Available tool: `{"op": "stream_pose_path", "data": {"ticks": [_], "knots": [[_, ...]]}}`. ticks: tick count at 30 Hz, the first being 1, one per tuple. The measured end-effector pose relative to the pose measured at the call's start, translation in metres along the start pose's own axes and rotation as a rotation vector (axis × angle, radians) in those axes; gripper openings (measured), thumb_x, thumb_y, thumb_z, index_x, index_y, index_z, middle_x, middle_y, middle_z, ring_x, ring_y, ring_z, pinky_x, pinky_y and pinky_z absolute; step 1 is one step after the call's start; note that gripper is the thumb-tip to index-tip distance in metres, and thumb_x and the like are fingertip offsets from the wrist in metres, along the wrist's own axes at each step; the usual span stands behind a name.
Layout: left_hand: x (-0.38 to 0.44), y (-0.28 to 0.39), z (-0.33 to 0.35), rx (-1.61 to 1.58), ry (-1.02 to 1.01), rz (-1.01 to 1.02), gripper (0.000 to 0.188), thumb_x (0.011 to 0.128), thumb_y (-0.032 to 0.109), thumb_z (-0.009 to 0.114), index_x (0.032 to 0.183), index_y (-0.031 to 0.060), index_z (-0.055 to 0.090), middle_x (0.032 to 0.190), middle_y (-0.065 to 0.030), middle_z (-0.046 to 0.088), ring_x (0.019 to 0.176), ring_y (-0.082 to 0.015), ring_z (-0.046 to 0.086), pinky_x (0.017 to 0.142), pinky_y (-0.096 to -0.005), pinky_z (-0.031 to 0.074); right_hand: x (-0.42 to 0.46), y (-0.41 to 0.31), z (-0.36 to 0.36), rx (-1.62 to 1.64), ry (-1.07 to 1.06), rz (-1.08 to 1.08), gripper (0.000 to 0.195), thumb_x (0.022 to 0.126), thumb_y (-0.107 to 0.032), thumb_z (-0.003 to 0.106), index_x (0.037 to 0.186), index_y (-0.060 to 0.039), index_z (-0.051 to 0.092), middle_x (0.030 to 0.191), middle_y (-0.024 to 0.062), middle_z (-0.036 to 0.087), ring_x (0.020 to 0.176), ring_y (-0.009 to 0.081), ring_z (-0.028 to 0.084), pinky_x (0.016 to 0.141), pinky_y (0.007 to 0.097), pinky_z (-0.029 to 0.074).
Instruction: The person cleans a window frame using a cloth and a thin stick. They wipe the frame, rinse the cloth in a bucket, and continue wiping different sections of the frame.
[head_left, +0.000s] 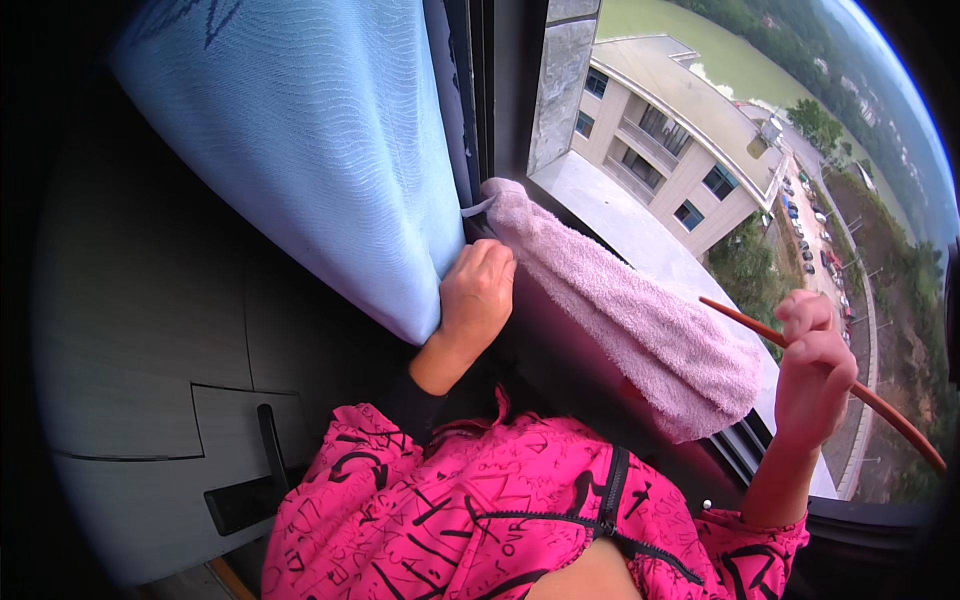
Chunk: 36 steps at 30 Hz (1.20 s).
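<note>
My left hand (480, 289) is curled, knuckles up, at the right edge of a light blue curtain (322, 150). What its fingers close around is hidden. Just beyond it, a pink terry towel (630, 315) hangs gathered at its top, where a pale loop (478, 208) runs from it toward the curtain. My right hand (814, 364) grips a slender reddish-brown stick (904, 427) near the window, with the tapered tip pointing up and left over the towel's right side. The stick's other end runs down to the right.
An open window frame (517, 82) and a pale sill (607, 217) border a drop outside, with a building (675, 142) and parked cars below. At left is a grey door (142, 360) with a black lever handle (271, 446). A dark window track (731, 457) lies below the towel.
</note>
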<state>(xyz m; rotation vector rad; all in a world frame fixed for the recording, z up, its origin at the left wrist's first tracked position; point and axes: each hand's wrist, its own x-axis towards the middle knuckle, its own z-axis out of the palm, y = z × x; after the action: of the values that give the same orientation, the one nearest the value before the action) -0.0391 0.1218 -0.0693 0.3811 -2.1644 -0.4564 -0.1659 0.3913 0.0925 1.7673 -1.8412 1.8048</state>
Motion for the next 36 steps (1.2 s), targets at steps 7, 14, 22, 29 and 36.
{"op": "stream_pose_path", "data": {"ticks": [7,14,22,29,36], "knots": [[0.000,-0.002,0.009,-0.507,0.097,-0.424,0.015,0.093,0.013,0.048,0.091,0.0001,0.055,0.075,-0.0085,0.058,0.057,-0.0158,0.056,0.054,-0.0285,0.045,0.073,0.015,0.060,-0.492,-0.119,0.112,0.022,0.090,-0.020,0.053,0.095,-0.0020,0.066,0.067,0.0079,0.058,0.058,0.0130,0.054,0.054,0.0243,0.043],[-0.010,-0.019,-0.010,-0.796,-0.008,-0.630,0.019,0.091,0.015,0.054,0.097,0.0007,0.064,0.076,-0.0033,0.064,0.060,-0.0072,0.057,0.053,-0.0195,0.044,0.079,0.058,0.101,-0.407,-0.366,0.189,0.020,0.086,-0.021,0.060,0.088,-0.0023,0.067,0.076,0.0145,0.064,0.069,0.0260,0.063,0.062,0.0326,0.049],[-0.008,-0.027,-0.004,-0.876,-0.010,-0.627,0.046,0.081,0.024,0.069,0.109,-0.0026,0.044,0.094,-0.0096,0.055,0.070,-0.0110,0.057,0.057,-0.0232,0.047,0.065,0.100,0.136,-0.275,-0.329,0.172,0.017,0.087,-0.013,0.056,0.096,-0.0039,0.066,0.078,0.0134,0.063,0.070,0.0272,0.063,0.063,0.0336,0.049],[0.002,-0.004,0.008,-0.825,0.053,-0.525,0.052,0.081,0.007,0.065,0.124,0.0006,0.038,0.106,-0.0118,0.050,0.080,-0.0142,0.056,0.061,-0.0221,0.049,0.056,0.106,0.128,-0.248,-0.343,0.090,0.015,0.086,-0.008,0.053,0.095,-0.0012,0.064,0.076,0.0118,0.063,0.065,0.0235,0.063,0.061,0.0325,0.049],[0.013,-0.004,0.010,-0.082,0.126,-0.063,0.048,0.075,0.000,0.060,0.122,0.0005,0.049,0.113,-0.0191,0.048,0.098,-0.0357,0.050,0.087,-0.0395,0.042,0.097,0.109,0.135,0.181,-0.277,0.675,0.030,0.090,-0.016,0.044,0.093,0.0055,0.064,0.070,0.0098,0.064,0.068,0.0142,0.063,0.064,0.0278,0.052]]}}
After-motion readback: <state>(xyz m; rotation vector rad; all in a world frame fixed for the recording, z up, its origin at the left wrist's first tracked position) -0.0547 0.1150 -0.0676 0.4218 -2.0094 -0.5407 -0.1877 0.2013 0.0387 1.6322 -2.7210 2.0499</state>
